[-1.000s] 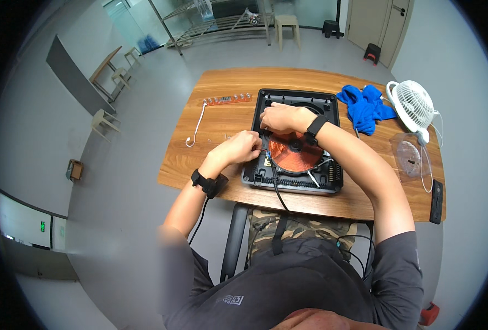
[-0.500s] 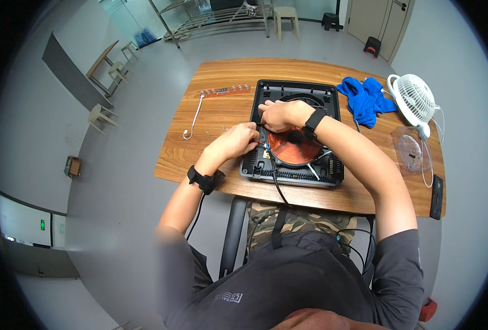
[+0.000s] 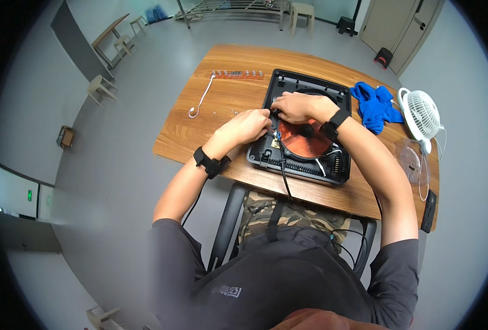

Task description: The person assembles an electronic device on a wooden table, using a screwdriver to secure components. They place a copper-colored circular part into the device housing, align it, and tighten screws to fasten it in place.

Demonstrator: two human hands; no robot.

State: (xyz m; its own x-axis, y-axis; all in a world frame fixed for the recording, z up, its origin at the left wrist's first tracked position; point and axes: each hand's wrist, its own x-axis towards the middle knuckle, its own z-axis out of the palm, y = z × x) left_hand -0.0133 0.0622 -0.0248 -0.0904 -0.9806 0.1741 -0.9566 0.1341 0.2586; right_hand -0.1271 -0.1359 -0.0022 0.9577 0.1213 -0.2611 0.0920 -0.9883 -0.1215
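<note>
A: How does the black housing [image 3: 304, 170] look?
B: It is opened, shallow and rectangular; a round copper coil [image 3: 307, 145] is set inside, with a black cable [image 3: 283, 171] run out over the near edge
A: How is it placed?
B: It is laid open side up on the bench [image 3: 191, 144], its long axis directed near to far, the far end angled slightly right
A: And the grip?
B: Left hand [image 3: 247, 125] and right hand [image 3: 299, 107] are held close together over its left side; whether anything is clamped by either cannot be told
</note>
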